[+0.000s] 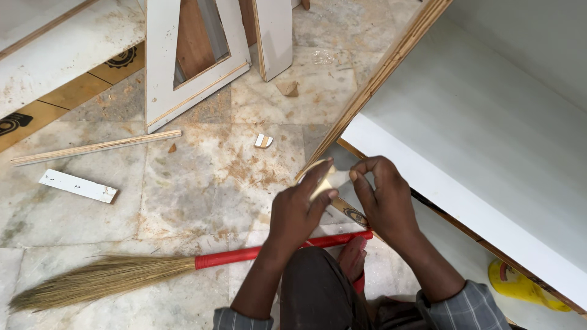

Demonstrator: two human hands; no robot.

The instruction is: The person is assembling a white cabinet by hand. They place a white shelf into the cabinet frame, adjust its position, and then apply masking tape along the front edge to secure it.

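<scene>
Two hands are seen at a white board's [465, 128] corner. Part of a pale strip [319, 176] is hidden; what it is cannot be made out. It is pinched between thumb and forefinger of the left hand [299, 211], while its far end is nipped by the right hand [385, 198]. A red-handled broom [183, 266] lies on the floor below.

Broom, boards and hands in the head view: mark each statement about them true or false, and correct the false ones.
1. The broom lies flat on the floor. True.
2. The broom's handle is blue. False: it is red.
3. Both hands, left hand and right hand, are at the corner of the white board. True.
4. The yellow bottle stands on top of the white board. False: it lies lower, beside the board's edge.
</scene>
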